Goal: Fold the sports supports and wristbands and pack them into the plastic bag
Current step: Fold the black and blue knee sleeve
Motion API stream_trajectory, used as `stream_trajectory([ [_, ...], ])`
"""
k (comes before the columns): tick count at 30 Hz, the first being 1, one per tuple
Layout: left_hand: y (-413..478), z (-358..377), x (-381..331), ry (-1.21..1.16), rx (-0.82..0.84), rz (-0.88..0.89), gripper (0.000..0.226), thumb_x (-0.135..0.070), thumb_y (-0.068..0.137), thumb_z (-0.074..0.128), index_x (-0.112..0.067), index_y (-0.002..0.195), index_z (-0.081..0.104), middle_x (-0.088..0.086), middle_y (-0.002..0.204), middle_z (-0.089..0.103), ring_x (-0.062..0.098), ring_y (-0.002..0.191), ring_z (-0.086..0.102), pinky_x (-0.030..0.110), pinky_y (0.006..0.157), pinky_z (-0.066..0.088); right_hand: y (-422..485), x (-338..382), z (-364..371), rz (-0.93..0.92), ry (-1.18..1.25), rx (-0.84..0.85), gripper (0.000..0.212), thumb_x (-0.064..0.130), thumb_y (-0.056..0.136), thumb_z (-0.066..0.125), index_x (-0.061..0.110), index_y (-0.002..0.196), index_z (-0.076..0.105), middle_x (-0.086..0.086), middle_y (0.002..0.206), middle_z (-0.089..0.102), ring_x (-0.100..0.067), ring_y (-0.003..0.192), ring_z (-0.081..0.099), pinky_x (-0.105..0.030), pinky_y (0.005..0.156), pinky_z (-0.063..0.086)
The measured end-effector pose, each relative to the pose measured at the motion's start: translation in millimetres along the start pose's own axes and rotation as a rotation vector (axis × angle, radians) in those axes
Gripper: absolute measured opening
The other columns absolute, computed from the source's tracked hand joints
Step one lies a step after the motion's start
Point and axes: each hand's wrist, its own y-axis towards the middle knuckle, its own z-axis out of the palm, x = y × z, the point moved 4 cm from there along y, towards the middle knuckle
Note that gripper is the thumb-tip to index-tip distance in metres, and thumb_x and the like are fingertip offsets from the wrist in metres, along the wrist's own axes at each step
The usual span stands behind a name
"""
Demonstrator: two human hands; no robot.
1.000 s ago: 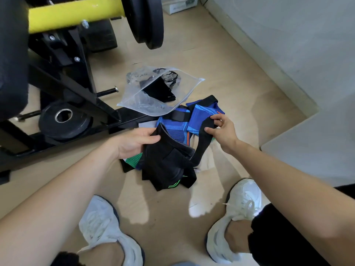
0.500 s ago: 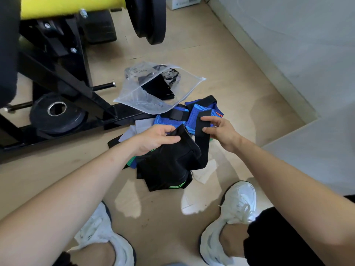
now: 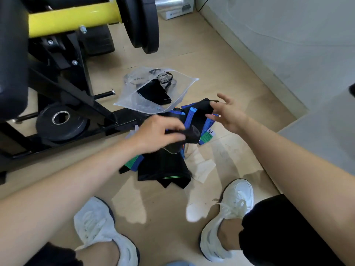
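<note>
A gym, or a home weights corner: a black steel machine frame (image 3: 76,96) stands on pale wood-look flooring (image 3: 221,70). Above the frame runs a yellow tube (image 3: 73,18), with thick black round weight plates (image 3: 142,22) at its end. A small black plate with a steel hub (image 3: 61,121) lies at the frame's foot. Just right of the frame — a heap of blue and black elastic sports supports (image 3: 165,169).

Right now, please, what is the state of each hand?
Left hand: closed, gripping the black support.
Right hand: open, fingers spread, at the end of the black strap.
</note>
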Motion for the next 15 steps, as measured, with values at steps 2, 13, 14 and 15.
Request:
stream_trajectory([
  [2,-20.0,36.6,20.2,0.233,0.050,0.010,0.019,-0.047,0.087,0.069,-0.040,0.104,0.071,-0.017,0.091,0.074,0.005,0.086,0.069,0.034,0.082,0.054,-4.2,1.0,-3.3,0.021,-0.010,-0.002,0.050,0.005,0.090,0.070,0.005,0.133,0.043,-0.011,0.106,0.060,-0.022,0.089,0.065,-0.039,0.083,0.061],
  [13,-35.6,101.2,108.5,0.415,0.320,-0.198,0.058,-0.028,0.091,0.066,-0.034,0.145,0.049,-0.009,0.159,0.037,0.018,0.145,0.035,0.041,0.117,0.033,-16.3,-40.7,-6.8,0.072,-0.209,0.011,0.024,0.002,0.093,0.064,0.004,0.117,0.064,-0.003,0.080,0.056,-0.019,0.084,0.064,-0.033,0.075,0.061],
  [14,-26.8,95.0,111.1,0.491,0.290,-0.183,0.060,-0.031,0.093,0.065,-0.033,0.149,0.044,-0.008,0.160,0.035,0.020,0.146,0.032,0.043,0.117,0.032,-15.6,-40.6,-4.8,0.075,-0.203,0.019,0.020,0.004,0.093,0.064,0.007,0.113,0.065,-0.004,0.083,0.056,-0.020,0.086,0.062,-0.031,0.071,0.061],
  [15,-19.7,91.9,114.8,0.559,0.297,-0.178,0.062,-0.036,0.094,0.064,-0.032,0.152,0.040,-0.007,0.160,0.034,0.021,0.146,0.030,0.044,0.117,0.031,-15.1,-40.2,-2.6,0.078,-0.203,0.030,0.017,0.006,0.093,0.065,0.010,0.110,0.067,-0.005,0.087,0.055,-0.020,0.088,0.060,-0.029,0.070,0.060],
])
